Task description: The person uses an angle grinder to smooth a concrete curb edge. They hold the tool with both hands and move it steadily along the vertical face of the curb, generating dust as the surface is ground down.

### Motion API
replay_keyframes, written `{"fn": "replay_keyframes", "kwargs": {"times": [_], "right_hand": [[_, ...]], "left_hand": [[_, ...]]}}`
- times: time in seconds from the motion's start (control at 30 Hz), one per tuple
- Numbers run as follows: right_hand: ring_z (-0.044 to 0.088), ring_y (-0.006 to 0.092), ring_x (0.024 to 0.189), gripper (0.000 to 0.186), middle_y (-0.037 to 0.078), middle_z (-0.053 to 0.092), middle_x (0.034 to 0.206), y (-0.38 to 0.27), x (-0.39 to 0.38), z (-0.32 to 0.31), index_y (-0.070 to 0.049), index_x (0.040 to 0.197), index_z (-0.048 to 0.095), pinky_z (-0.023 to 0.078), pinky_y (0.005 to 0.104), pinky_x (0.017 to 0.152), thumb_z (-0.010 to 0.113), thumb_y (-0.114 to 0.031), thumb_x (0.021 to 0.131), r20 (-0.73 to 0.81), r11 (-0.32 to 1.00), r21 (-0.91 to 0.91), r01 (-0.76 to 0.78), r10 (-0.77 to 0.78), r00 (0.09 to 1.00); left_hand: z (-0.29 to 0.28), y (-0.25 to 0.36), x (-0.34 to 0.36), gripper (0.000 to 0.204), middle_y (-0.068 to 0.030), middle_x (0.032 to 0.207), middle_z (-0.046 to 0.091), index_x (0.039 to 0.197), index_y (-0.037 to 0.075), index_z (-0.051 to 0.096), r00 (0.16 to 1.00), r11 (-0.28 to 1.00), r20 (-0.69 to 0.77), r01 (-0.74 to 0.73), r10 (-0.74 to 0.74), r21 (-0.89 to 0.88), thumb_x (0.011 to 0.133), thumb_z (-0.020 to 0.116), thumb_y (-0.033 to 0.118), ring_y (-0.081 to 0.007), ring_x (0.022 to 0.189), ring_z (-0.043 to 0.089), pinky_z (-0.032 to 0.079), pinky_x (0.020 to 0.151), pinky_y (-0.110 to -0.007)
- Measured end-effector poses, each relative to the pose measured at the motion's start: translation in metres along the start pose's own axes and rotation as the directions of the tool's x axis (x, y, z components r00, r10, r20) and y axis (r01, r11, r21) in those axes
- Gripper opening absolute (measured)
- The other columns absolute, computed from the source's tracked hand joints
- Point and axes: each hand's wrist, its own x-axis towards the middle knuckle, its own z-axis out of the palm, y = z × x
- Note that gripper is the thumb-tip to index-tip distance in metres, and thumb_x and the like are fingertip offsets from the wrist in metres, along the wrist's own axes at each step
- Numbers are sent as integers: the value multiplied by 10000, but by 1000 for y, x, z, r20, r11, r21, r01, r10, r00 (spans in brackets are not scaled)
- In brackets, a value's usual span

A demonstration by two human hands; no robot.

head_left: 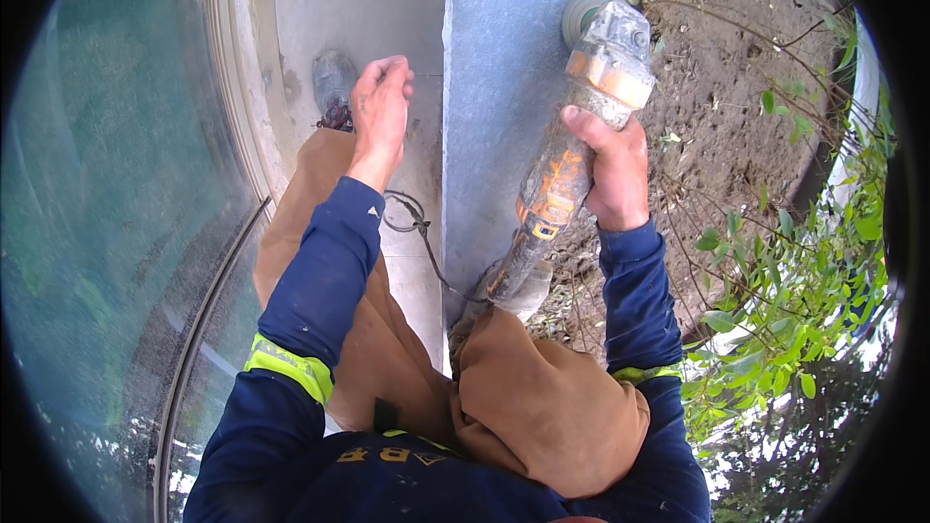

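Clearly, the right hand (620,169) is wrapped around the neck of a worn, dusty angle grinder (554,179), thumb laid across its upper side, gripping it firmly. Its long axis runs on a slant: the tail sits low, close to the right knee (542,397), while the geared head points away from the person and leans to the right. The round disc (581,17) sits on the left side of that head, by the right edge of a bluish-grey slab (504,58); whether they touch, I cannot tell. Beyond that edge lies brown soil (727,87), with leafy branches (765,329) to the right.

Over the left knee hangs the left hand (380,111), its fingers bent; its palm is turned from view, so I cannot tell whether it is closed. A dark cord (426,252) curves from between the legs towards the grinder's tail. Far left stands a greenish glass pane (107,184).
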Motion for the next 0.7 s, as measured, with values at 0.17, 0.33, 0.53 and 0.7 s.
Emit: {"fn": "replay_keyframes", "kwargs": {"times": [0.17, 0.33, 0.53, 0.7], "right_hand": [[657, 204, 964, 577, 111, 673, 1109, 0, 11, 1, 42, 1294, 542, 545, 364, 864, 800, -113, 803, 25, 998, -39, 42, -42, 999], [667, 205, 937, 532, 112, 674, 1093, 0, 5, -1, 42, 1282, 560, 557, 369, 842, 771, -112, 818, -2, 999, -39, 35, -35, 999], [659, 203, 955, 563, 114, 671, 1108, -4, 11, 3, 39, 1282, 553, 545, 360, 868, 802, -105, 798, 14, 999, -27, 25, -25, 1000], [663, 202, 939, 580, 114, 675, 1116, -8, 15, -3, 43, 1302, 551, 548, 364, 857, 801, -107, 801, -5, 999, -14, 37, -37, 999]], "left_hand": [[0, 2, -2, 308, -30, 1001, 679, 1188, 45, 684, 1000, 1000, -18, 1, -1, -8, 1015, 621, 291, -108, 874, 579, 467, 768, -281], [-2, 0, -1, 310, -29, 1003, 679, 1195, 44, 682, 1000, 1000, -8, 14, -14, -20, 1015, 618, 289, -107, 882, 579, 468, 777, -280], [0, 0, 0, 302, -25, 1009, 678, 1189, 51, 687, 1000, 1000, -15, 8, -8, 0, 1013, 620, 288, -106, 888, 576, 465, 781, -278], [1, -2, -1, 300, -26, 1007, 678, 1188, 51, 687, 1000, 1000, -7, 16, -16, 1, 1011, 619, 283, -108, 887, 575, 465, 781, -279]]}}
